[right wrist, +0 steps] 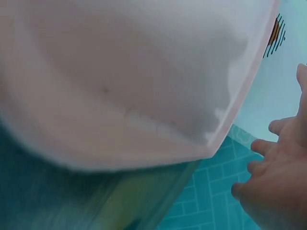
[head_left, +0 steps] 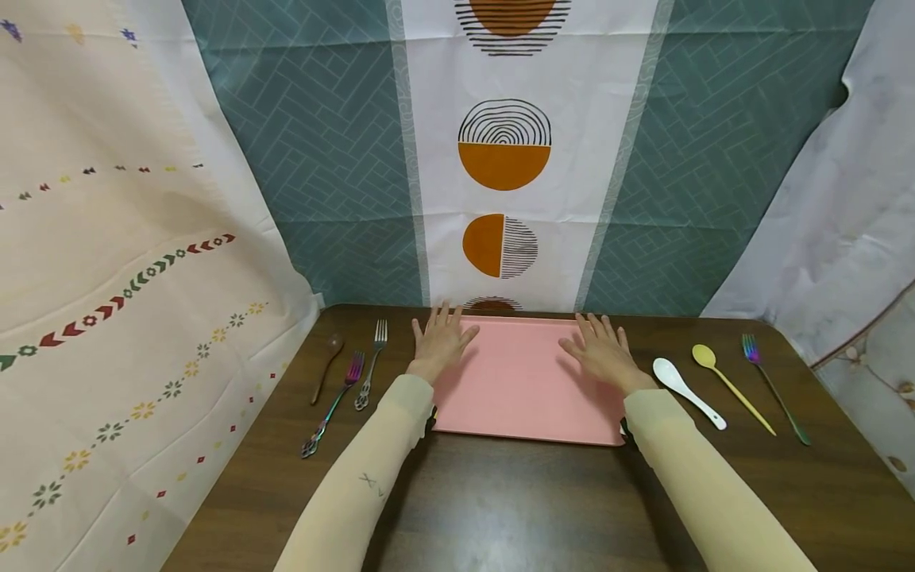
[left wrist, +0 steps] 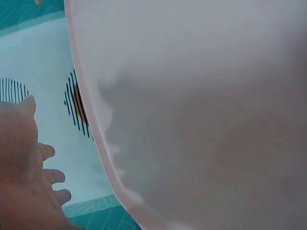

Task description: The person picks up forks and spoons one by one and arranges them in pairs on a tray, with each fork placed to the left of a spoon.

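A pink rectangular tray lies on the dark wooden table, its long side facing me. Over its left part my left hand is spread, palm down, fingers straight and pointing away. My right hand is spread the same way over the right part. Both hands hold nothing. In the left wrist view the left hand shows apart from the tray's pale surface, which carries a hand's shadow. The right wrist view has the right hand beyond the tray edge, fingers apart.
Left of the tray lie a small brown spoon, a rainbow-coloured fork and a silver fork. On the right are a white spoon, a yellow spoon and another rainbow fork. Patterned cloths hang behind the table.
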`<action>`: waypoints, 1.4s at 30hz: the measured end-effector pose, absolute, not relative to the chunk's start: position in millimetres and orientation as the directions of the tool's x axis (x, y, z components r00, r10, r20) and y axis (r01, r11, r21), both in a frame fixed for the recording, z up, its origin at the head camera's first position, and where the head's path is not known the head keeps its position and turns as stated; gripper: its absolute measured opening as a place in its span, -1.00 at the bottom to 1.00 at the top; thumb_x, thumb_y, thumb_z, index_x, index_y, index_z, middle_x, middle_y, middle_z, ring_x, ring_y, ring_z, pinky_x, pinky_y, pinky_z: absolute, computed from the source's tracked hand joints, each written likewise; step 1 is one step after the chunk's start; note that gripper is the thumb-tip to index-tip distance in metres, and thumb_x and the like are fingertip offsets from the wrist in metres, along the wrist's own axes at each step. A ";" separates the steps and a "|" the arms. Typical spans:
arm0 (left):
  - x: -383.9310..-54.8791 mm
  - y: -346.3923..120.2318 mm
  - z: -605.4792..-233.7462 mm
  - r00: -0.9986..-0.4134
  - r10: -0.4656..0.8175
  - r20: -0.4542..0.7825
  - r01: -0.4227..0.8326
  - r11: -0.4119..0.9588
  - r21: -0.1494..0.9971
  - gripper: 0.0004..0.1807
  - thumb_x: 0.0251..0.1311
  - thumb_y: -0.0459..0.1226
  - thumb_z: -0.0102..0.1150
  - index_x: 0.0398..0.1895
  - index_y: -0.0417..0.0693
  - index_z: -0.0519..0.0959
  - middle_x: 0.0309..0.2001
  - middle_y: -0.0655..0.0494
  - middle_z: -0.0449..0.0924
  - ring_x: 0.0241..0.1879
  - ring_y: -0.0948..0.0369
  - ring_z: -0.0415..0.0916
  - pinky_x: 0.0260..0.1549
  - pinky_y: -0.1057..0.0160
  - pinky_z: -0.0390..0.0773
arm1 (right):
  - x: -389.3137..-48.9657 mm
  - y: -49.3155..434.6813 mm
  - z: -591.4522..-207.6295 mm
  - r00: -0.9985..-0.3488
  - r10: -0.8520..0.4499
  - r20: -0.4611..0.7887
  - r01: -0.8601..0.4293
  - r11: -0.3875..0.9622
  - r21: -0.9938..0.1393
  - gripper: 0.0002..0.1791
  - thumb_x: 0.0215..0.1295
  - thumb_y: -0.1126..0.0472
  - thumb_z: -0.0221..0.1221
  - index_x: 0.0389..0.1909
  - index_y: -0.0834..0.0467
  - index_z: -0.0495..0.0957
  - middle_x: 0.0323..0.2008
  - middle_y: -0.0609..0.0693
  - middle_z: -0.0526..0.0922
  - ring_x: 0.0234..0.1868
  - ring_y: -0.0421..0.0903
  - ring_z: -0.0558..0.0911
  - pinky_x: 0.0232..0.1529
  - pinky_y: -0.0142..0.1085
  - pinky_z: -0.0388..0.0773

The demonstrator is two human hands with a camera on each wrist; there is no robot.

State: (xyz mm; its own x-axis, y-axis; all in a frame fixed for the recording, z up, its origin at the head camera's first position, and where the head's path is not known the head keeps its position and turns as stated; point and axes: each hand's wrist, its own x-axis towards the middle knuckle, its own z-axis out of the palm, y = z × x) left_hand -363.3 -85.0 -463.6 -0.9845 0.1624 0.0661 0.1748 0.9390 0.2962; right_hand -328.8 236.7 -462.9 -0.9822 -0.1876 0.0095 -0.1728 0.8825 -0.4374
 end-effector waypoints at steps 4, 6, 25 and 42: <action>-360.0 -88.8 -461.4 -0.983 0.167 0.072 0.181 0.934 0.309 -0.20 0.57 0.25 -0.26 0.70 0.08 0.04 0.68 -0.08 -0.15 0.66 -0.06 -0.29 0.47 -0.41 -0.29 | -327.0 240.1 -462.9 -0.983 -0.180 0.023 -0.172 0.886 -0.431 -0.03 0.58 -0.32 -0.14 0.66 0.29 -0.12 0.61 0.41 -0.11 0.61 0.42 -0.24 0.48 0.37 -0.41; -359.4 -90.8 -460.9 -0.983 0.168 0.071 0.181 0.936 0.303 -0.20 0.57 0.25 -0.28 0.70 0.07 0.03 0.68 -0.08 -0.15 0.66 -0.06 -0.29 0.47 -0.41 -0.30 | -325.9 240.8 -462.0 -0.983 -0.180 0.019 -0.171 0.887 -0.428 -0.03 0.58 -0.33 -0.14 0.66 0.29 -0.12 0.61 0.41 -0.12 0.61 0.42 -0.24 0.48 0.37 -0.41; -357.1 -102.0 -459.3 -0.982 0.176 0.071 0.189 0.935 0.300 -0.19 0.58 0.26 -0.33 0.70 0.05 0.00 0.69 -0.06 -0.23 0.66 -0.06 -0.32 0.47 -0.40 -0.32 | -320.2 265.0 -465.1 -0.985 -0.169 -0.019 -0.140 0.868 -0.475 -0.03 0.60 -0.30 -0.15 0.65 0.35 -0.16 0.58 0.48 -0.12 0.58 0.48 -0.24 0.46 0.40 -0.36; -361.9 -124.5 -465.0 -0.984 0.161 0.078 0.177 0.938 0.299 -0.17 0.56 0.27 -0.30 0.71 0.08 -0.04 0.69 -0.10 -0.19 0.65 -0.09 -0.31 0.46 -0.42 -0.36 | -315.8 275.3 -468.8 -0.990 -0.128 -0.067 -0.073 0.842 -0.534 -0.04 0.63 -0.23 -0.13 0.61 0.43 -0.21 0.50 0.62 -0.11 0.48 0.63 -0.06 0.37 0.50 -0.06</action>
State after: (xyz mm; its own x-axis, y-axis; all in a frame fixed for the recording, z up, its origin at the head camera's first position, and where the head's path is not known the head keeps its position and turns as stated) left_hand -361.9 -124.5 -465.0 -0.9839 0.1611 0.0776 0.1772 0.9377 0.2988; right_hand -315.8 275.3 -468.8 -0.9895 -0.1279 -0.0669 -0.0728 0.8422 -0.5342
